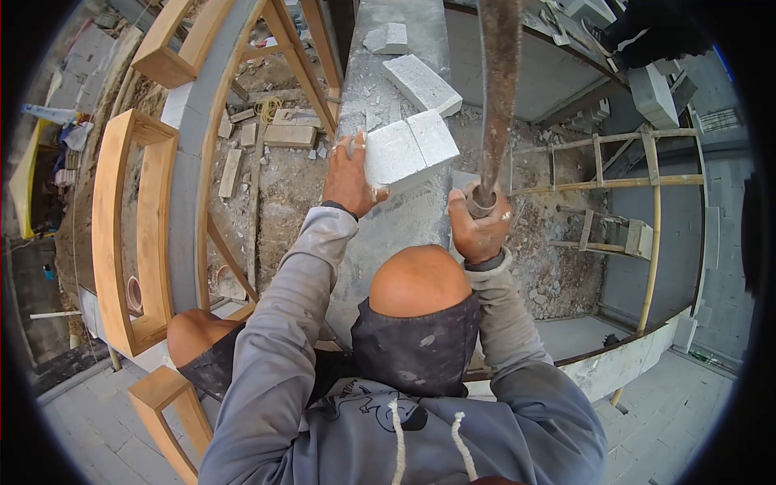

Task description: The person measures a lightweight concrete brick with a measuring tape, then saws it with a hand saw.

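Note:
A white block [396,155] with a line across its top lies on the dusty concrete ledge [388,218]. At its left end rests my left hand [349,176], fingers apart against the block. My right hand [478,222] is wrapped round the lower end of a long rusty metal tool [499,89], which rises upright past the block's right side. Behind the block lie a longer white block [422,83] and a smaller broken piece [386,39], with chips scattered around them.
Wooden frames [105,226] stand on the left. Below the ledge, blocks [289,136] and rubble lie on the ground. A bamboo ladder [653,202] is at the right. Another person's dark-clothed leg [659,32] shows at the upper right, near a white block [653,95].

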The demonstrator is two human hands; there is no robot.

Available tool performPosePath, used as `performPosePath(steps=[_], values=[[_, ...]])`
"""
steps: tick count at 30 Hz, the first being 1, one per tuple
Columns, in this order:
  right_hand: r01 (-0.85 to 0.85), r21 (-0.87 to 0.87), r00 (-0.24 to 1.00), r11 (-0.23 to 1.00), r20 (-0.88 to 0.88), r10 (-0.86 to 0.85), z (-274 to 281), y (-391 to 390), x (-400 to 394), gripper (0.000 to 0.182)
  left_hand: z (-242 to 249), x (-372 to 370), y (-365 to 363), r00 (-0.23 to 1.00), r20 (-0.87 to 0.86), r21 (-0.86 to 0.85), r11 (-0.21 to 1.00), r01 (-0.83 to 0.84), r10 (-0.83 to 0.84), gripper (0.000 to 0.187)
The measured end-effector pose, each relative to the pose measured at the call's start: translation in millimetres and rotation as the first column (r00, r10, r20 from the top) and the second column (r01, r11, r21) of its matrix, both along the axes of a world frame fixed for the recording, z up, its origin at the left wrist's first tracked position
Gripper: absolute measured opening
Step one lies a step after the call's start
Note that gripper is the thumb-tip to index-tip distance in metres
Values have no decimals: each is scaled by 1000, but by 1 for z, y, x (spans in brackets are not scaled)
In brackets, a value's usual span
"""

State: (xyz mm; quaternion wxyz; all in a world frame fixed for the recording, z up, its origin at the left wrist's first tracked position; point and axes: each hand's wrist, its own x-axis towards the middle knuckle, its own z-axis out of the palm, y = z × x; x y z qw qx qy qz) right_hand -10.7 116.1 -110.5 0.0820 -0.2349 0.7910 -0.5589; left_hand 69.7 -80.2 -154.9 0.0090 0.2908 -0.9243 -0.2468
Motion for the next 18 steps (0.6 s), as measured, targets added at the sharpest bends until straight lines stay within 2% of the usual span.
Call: performPosePath(steps=[1,2,3,4,5,7,8,9,11,12,14,15,16,17,18], values=[[-5,139,999,990,-50,12,-28,-1,0,20,1,1,1,1000,-4,-4,1000,0,0,114],[-2,134,998,991,-57,10,-53,4,1,20,2,3,4,1000,25,7,1000,2,-2,114],[-55,293,996,955,77,34,-77,9,-1,23,3,0,1,999,46,11,1000,-2,2,114],[-133,432,977,892,207,45,-78,1,-8,27,5,-7,-7,1000,27,-7,1000,-16,16,114],[-142,434,975,890,216,50,-81,3,-9,27,2,-6,-6,1000,7,-10,1000,-24,24,114],[-137,389,954,911,298,16,-72,7,-14,33,1,-3,0,1000,-10,-5,1000,-12,12,114],[-98,308,969,946,246,21,-55,6,-12,28,4,-4,0,1000,9,8,1000,-22,22,114],[-103,311,968,945,248,24,-30,5,-12,28,5,-1,2,999,38,25,999,-32,31,114],[-35,23,987,999,155,31,19,1,-12,24,3,-1,1,999,15,18,999,-31,30,114],[-33,27,986,999,167,28,27,3,-9,24,0,1,3,1000,-8,19,999,-27,27,114],[71,-217,984,974,177,-32,36,7,-7,22,-1,0,4,1000,4,20,999,-29,29,114],[67,-217,984,974,175,-28,21,6,-7,22,0,-1,3,999,3,12,999,-36,36,115],[5,14,996,1000,91,-6,-11,5,-4,23,0,0,3,999,1,9,999,-37,37,115],[-33,246,999,969,11,32,-38,4,-3,23,0,0,3,999,19,5,999,-32,32,114],[-29,241,1000,970,4,28,-57,8,-1,23,1,0,3,999,36,2,1000,-27,27,114]])
